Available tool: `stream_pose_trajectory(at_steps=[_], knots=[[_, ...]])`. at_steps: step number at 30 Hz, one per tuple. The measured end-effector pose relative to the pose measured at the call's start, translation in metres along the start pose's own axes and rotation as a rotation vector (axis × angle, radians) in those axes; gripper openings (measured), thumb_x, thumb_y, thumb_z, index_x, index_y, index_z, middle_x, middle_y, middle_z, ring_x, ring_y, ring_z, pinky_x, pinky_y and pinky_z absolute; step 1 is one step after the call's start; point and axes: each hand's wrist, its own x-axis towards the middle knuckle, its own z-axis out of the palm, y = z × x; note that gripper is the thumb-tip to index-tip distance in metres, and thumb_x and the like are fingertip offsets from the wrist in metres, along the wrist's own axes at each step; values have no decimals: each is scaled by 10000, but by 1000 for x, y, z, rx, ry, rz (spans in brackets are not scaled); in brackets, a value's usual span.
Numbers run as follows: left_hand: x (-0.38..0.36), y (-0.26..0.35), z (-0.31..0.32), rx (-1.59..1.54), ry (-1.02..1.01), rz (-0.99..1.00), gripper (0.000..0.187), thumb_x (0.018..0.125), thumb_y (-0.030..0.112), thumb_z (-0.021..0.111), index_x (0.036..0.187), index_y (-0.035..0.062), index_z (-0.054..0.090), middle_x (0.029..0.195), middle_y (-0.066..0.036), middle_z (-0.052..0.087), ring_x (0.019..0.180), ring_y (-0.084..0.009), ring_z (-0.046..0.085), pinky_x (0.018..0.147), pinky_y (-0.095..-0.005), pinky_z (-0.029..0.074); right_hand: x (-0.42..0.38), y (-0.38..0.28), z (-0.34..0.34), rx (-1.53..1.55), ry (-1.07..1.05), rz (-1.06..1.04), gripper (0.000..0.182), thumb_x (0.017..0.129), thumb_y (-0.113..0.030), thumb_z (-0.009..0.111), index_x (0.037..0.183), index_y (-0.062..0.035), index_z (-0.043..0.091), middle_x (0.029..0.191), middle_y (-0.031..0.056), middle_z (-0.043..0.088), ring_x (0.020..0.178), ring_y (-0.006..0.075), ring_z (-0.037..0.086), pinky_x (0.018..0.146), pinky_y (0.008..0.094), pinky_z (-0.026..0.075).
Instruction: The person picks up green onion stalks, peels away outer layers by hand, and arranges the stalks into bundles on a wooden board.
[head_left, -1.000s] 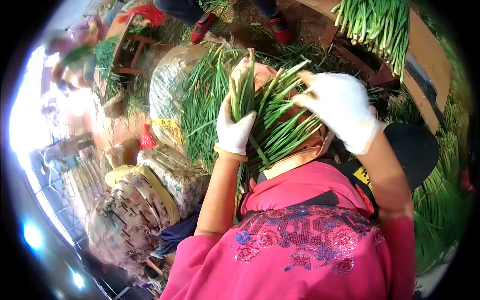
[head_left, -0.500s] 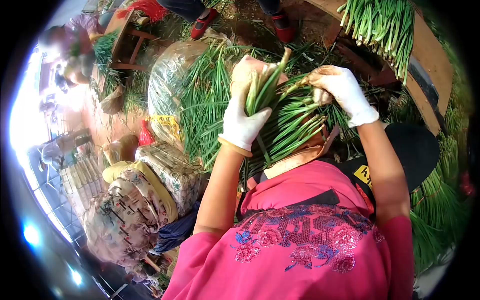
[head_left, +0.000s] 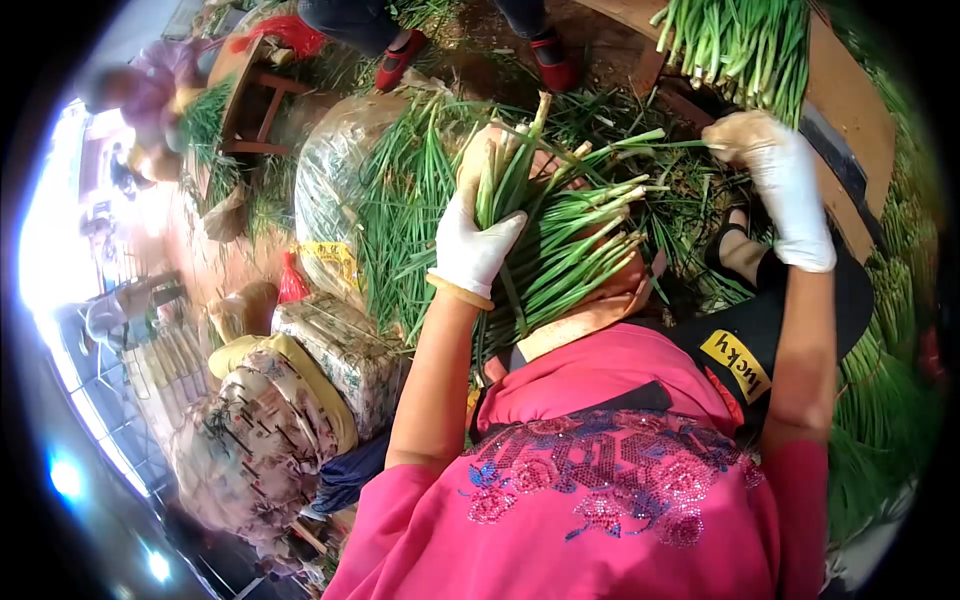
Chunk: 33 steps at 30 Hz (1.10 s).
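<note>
My left hand (head_left: 475, 225), in a white glove, is wrapped round a small bunch of green stalks (head_left: 510, 180) with pale ends pointing up. Out to the right, my right hand (head_left: 750, 140), also gloved, is closed at the tip of a thin green strand that stretches from near the bunch. More green stalks (head_left: 585, 245) lie across my lap below the hands, their pale ends to the right. Long green leaves (head_left: 415, 190) spread to the left of my left hand.
A plastic-wrapped bundle (head_left: 335, 170) stands at the left. Stacked green stalks (head_left: 745, 50) lie on a curved wooden bench (head_left: 850, 90) at upper right. A person in red shoes (head_left: 400, 62) stands ahead; a person in a patterned top (head_left: 250, 430) is at lower left.
My right hand has moved up and to the right, away from the pale stalk ends, with the strand drawn out. My left hand still holds the bunch, slightly further left.
</note>
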Motion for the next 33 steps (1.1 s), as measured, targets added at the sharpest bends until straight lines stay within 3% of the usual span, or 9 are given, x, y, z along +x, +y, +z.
stream_pose_trajectory(at_steps=[5,8,12,13,16,22,29,32,33], knots=[[0,2,14,232,61,107,591,638,120,745,1196,86,555,1012,-175,630,941,-345,600,832,-370,472,5,4,96,-856,-23,-292,609,717,-490,686,1155,-73,618,1263,103,562,1221,264,484,1016,373,368],[-1,9,13,494,23,118,567,688,59,746,1213,-12,544,1045,-106,645,906,-141,605,823,-277,481,21,46,124,-753,65,-509,368,791,-358,625,1059,-107,651,1104,51,638,1075,237,573,931,373,430],[-1,-12,7,309,60,33,533,691,76,743,1187,-3,563,996,-98,651,858,-145,610,793,-276,482,11,91,83,-327,-115,37,223,870,-256,548,881,-44,617,788,110,643,723,303,635,674,388,496],[-2,-14,5,326,72,9,554,658,150,745,1178,88,565,999,-170,632,905,-334,617,796,-363,487,4,102,62,-364,-187,226,207,862,-245,556,874,-46,614,785,122,635,738,313,628,687,396,491],[-3,-6,6,321,112,67,536,659,135,737,1168,85,575,985,-161,638,878,-325,621,778,-354,491,-12,114,21,-988,-338,340,164,831,-206,589,877,-51,615,854,129,635,824,306,618,730,401,481],[-1,-17,8,154,94,22,516,655,131,741,1143,56,590,950,-156,644,850,-297,632,768,-343,493,19,73,66,-469,245,-242,253,804,-257,658,1013,-114,646,1144,49,624,1096,236,570,950,329,434],[-10,-24,-8,194,125,26,567,664,105,747,1195,33,562,960,-137,645,826,-231,637,761,-322,497,41,112,132,547,-474,403,526,900,-284,621,1320,-6,469,1268,80,552,1135,160,550,981,272,412],[-23,-23,-22,5,133,-33,557,699,4,708,1228,4,533,1040,-88,624,918,-147,596,819,-284,479,31,60,113,467,-648,611,440,902,-171,598,1313,-50,495,1023,37,662,725,61,577,591,209,449],[-27,-24,-28,4,147,-45,554,702,-8,703,1228,-4,530,1053,-85,623,924,-141,593,825,-281,477,28,64,111,644,-725,624,427,878,-160,619,1289,-80,530,887,-7,660,529,26,448,439,195,314]])
